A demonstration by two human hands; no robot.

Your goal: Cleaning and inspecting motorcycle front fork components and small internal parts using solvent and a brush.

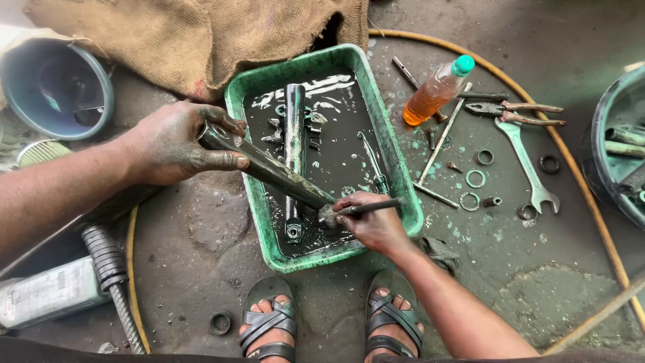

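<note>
The person crouches over a green plastic tray (393,168) of dark oily liquid, sandalled feet just below its near edge. The left hand (171,144), blackened with grease, is wrapped tight around the upper end of a dark metal tube (269,169), which slants down from beyond the tray's left rim into its near end. The right hand (373,222) is closed on the handle of a small brush (356,210), whose bristle end touches the tube's lower end just above the liquid.

Inside the tray a second, longer tube (293,128) lies lengthwise in the oil, with small nuts and fittings scattered beside it.

To the right of the tray, on the stained concrete floor, lie a plastic bottle of orange liquid (433,94) with a teal cap, a pair of pliers (514,111), an open-ended spanner (527,168) and several loose rings and washers (476,179). A piece of brown sacking (201,33) lies beyond the tray's far edge, with a round grey tub (57,87) well to the tray's left.
</note>
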